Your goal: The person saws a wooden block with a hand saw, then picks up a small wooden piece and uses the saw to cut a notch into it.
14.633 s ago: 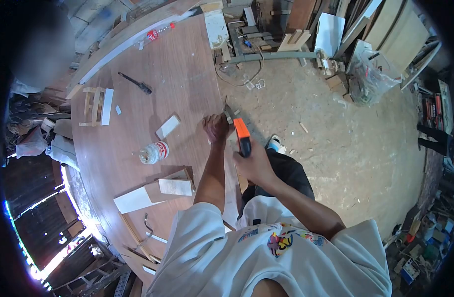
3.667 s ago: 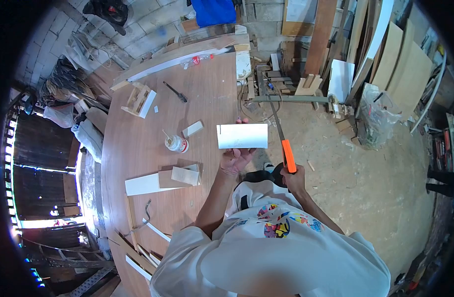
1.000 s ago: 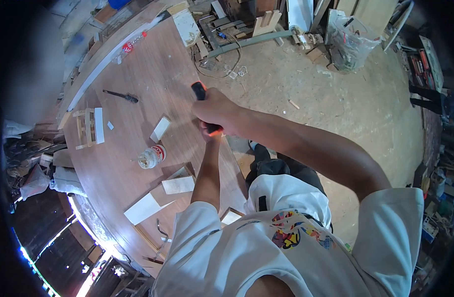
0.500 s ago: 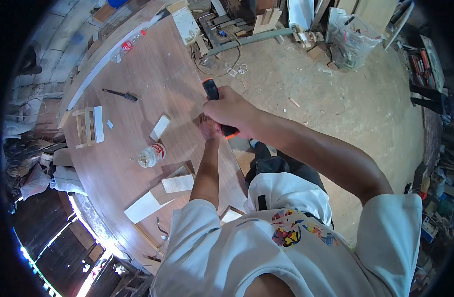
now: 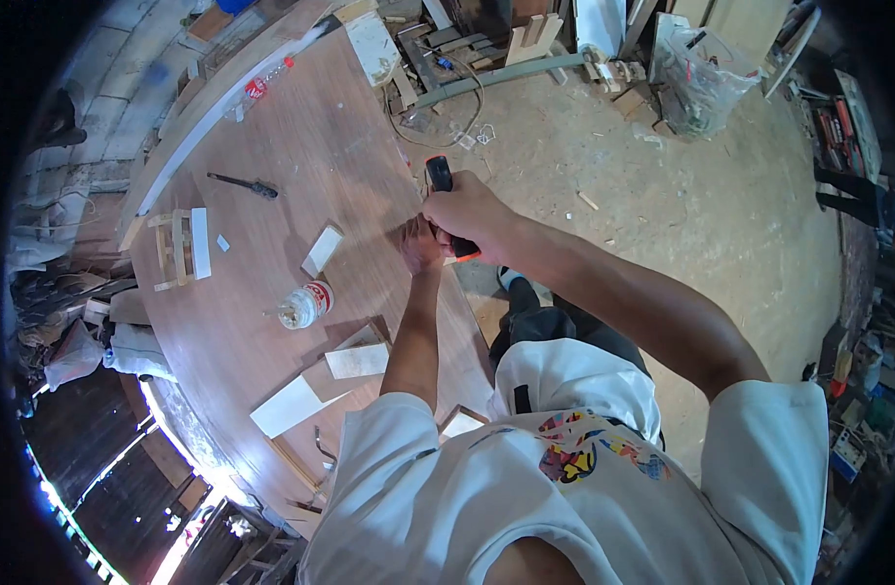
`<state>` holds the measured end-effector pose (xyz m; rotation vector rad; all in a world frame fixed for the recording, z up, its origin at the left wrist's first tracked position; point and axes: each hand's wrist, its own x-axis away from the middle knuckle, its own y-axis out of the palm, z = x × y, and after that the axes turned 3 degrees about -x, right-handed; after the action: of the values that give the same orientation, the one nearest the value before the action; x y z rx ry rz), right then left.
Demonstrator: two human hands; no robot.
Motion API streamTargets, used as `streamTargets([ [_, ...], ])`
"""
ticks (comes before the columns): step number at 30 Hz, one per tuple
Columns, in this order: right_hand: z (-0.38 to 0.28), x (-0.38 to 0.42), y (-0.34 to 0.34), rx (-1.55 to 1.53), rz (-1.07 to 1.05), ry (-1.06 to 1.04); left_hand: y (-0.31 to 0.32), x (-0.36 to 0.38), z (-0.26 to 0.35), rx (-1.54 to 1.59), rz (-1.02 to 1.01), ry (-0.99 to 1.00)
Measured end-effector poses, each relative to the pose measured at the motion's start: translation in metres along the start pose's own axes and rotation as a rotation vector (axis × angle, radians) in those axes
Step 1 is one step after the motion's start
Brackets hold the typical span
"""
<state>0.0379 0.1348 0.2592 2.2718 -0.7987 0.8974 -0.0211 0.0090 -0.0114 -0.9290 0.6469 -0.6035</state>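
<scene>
My right hand (image 5: 464,212) is wrapped round a black and orange tool (image 5: 439,174) over the table's right edge. Beside it, my left hand (image 5: 421,244) rests at the edge of the wooden table (image 5: 350,146), its fingers partly hidden by the other hand and the tool; whether it grips anything is unclear. A small white block (image 5: 323,250) lies left of my hands. Lower down, a clear jar with a red and white label (image 5: 317,296) lies near joined white boards (image 5: 291,405). A dark slender tool (image 5: 245,184) lies farther left.
A small wooden frame (image 5: 174,249) stands at the table's left side. Near the far edge is a plastic bottle (image 5: 256,89). Wood scraps (image 5: 447,49) and a clear bag (image 5: 701,88) stand on the floor beyond. A person's legs (image 5: 847,195) show at the far right.
My right hand and the black and orange tool have shifted slightly right relative to my left hand. The whole view has moved a little.
</scene>
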Motion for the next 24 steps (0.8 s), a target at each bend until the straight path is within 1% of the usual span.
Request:
streamTargets([
  [1, 0.022, -0.017, -0.004, -0.004, -0.002, 0.0, -0.001, 0.0, 0.001, 0.008, 0.065, 0.011],
  [2, 0.058, -0.05, -0.011, 0.075, 0.068, -0.045, -0.003, -0.001, 0.001, 0.009, 0.07, 0.015],
  [3, 0.059, -0.055, -0.009, 0.152, 0.141, -0.096, -0.005, -0.004, 0.0, 0.024, 0.039, 0.07],
  [4, 0.06, -0.062, -0.01, 0.154, 0.139, -0.102, -0.007, -0.004, -0.001, 0.034, 0.005, 0.119],
  [5, 0.063, -0.068, -0.009, 0.135, 0.12, -0.045, -0.008, -0.001, 0.0, 0.03, 0.007, 0.116],
  [6, 0.057, -0.066, -0.006, 0.103, 0.109, 0.008, -0.008, -0.001, 0.003, -0.028, 0.067, 0.134],
  [7, 0.049, -0.062, -0.006, 0.098, 0.114, 0.004, -0.006, -0.002, 0.005, -0.083, 0.13, 0.15],
  [8, 0.042, -0.058, -0.007, 0.04, 0.102, 0.017, -0.003, -0.005, 0.004, -0.079, 0.13, 0.152],
  [10, 0.03, -0.038, -0.007, -0.018, 0.088, 0.045, 0.004, -0.001, -0.001, 0.006, 0.022, 0.018],
  [12, 0.013, -0.015, -0.007, -0.077, 0.032, 0.016, 0.002, -0.008, 0.002, -0.01, 0.012, 0.002],
  [15, -0.002, 0.002, -0.006, -0.117, -0.004, 0.026, 0.005, -0.008, 0.002, -0.015, -0.015, -0.047],
  [16, 0.008, -0.007, -0.009, -0.121, -0.003, 0.027, 0.004, -0.007, 0.003, -0.003, -0.029, -0.077],
  [18, 0.045, -0.044, -0.017, 0.052, 0.074, -0.035, -0.003, -0.005, 0.005, 0.007, -0.044, -0.074],
  [19, 0.064, -0.07, -0.019, 0.057, 0.074, -0.048, -0.005, -0.009, 0.009, 0.024, -0.047, -0.067],
  [20, 0.083, -0.1, -0.016, 0.174, 0.146, -0.085, -0.005, -0.013, 0.009, 0.025, -0.033, -0.065],
  [21, 0.081, -0.098, -0.008, 0.288, 0.215, -0.11, -0.007, -0.009, 0.004, 0.017, 0.007, 0.02],
  [22, 0.079, -0.095, -0.008, 0.286, 0.216, -0.111, -0.007, -0.007, 0.001, 0.013, 0.043, 0.113],
  [23, 0.074, -0.093, -0.01, 0.217, 0.177, -0.065, -0.004, -0.007, 0.001, 0.017, 0.041, 0.12],
  [24, 0.058, -0.08, -0.008, 0.151, 0.136, -0.018, -0.001, -0.006, 0.001, 0.088, 0.091, 0.056],
])
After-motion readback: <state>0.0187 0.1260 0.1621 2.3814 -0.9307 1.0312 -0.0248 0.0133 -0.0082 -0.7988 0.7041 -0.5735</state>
